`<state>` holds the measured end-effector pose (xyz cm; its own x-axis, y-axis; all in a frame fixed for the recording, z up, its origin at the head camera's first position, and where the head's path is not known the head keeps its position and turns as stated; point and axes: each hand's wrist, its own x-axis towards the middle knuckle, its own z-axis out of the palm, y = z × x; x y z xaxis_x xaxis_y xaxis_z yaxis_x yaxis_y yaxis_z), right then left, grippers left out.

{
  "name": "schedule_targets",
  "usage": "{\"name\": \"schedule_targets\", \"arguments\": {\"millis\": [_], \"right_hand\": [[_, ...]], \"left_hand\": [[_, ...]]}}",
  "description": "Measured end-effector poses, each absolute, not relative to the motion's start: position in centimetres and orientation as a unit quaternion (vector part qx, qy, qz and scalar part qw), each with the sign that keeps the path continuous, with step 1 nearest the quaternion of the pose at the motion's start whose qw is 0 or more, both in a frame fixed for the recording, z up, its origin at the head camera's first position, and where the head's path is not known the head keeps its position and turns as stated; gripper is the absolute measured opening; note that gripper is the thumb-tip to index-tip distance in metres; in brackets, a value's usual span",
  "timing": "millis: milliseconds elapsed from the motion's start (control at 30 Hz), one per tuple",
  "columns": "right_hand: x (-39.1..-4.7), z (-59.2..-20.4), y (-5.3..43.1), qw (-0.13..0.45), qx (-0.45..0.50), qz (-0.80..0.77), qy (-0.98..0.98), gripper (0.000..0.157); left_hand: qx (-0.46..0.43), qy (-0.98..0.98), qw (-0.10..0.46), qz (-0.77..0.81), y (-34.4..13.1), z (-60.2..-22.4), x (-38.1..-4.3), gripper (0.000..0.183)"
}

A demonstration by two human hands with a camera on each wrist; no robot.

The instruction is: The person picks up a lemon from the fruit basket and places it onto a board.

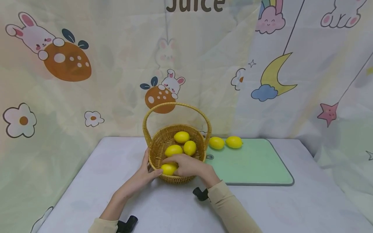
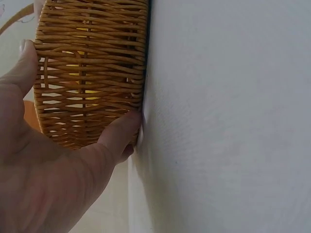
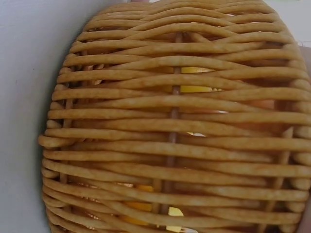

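Note:
A wicker basket (image 1: 178, 180) with a tall arched handle stands on the table, with several yellow lemons inside. My left hand (image 1: 144, 171) holds the basket's left side, its thumb at the rim. In the left wrist view, the fingers of that left hand (image 2: 63, 160) lie against the woven wall (image 2: 92, 97). Reaching over the near rim, my right hand (image 1: 189, 165) has thumb and fingers around a lemon (image 1: 169, 169) low in the basket. Behind it lie other lemons (image 1: 174, 150). Weave (image 3: 170, 121) fills the right wrist view and hides most of that hand.
A green cutting board (image 1: 250, 163) with a grey edge lies right of the basket, partly behind it. Two more lemons, a left one (image 1: 216, 143) and a right one (image 1: 234, 142), rest at its far edge. A printed cloth (image 1: 116, 64) hangs behind the white-covered table (image 1: 116, 155).

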<state>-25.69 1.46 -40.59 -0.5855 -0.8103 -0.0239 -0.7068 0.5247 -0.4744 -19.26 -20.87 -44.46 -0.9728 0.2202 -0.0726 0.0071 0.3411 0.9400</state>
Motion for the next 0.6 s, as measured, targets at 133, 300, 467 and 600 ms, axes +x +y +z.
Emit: {"name": "schedule_targets", "arguments": {"millis": [133,300,467,600], "right_hand": [[-25.9,-40.8,1.6,0.12,-0.438,-0.219,0.864,0.047],[-25.8,-40.5,1.7,0.107,-0.428,-0.217,0.871,0.048],[-25.4,-39.7,2.2,0.097,-0.421,-0.223,0.874,0.051],[-25.1,-38.9,2.9,0.087,-0.408,-0.228,0.88,0.052]], "left_hand": [[0.069,0.816,0.093,0.567,-20.8,-44.4,-19.3,0.104],[0.066,0.815,0.094,0.568,-20.7,-44.4,-19.4,0.103],[0.061,0.818,0.098,0.564,-20.7,-44.5,-19.4,0.104],[0.064,0.816,0.094,0.567,-20.8,-44.5,-19.4,0.104]]}}
